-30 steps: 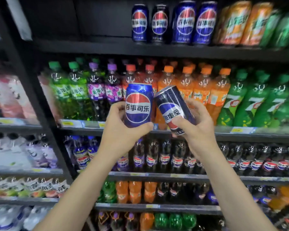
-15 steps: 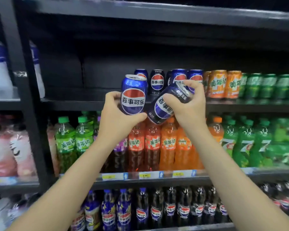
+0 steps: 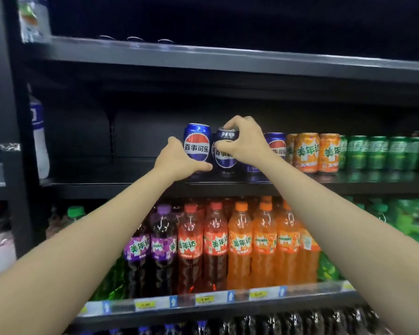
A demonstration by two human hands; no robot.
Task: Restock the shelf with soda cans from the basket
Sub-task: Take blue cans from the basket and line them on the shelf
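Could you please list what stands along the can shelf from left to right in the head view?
Bright blue Pepsi can in the left hand → dark blue Pepsi can under the right hand → shelved Pepsi can → orange Mirinda cans → green cans.

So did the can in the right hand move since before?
Yes. The dark blue can in the right hand was tilted in front of the can shelf; now it stands upright on it, beside the orange cans.

Readable on the bright blue aluminium can [image 3: 197, 144], at the left end of the can row: 百事可乐, white on the red-white-blue globe. Just right of it, partly covered on the dark blue can [image 3: 224, 158]: 百事. Further right, on the orange cans [image 3: 308, 152]: 美年达. Below, on the orange plastic bottles [image 3: 264, 243]: 美年达 and MIRINDA. Yellow price tags [image 3: 204, 299] too blurred.
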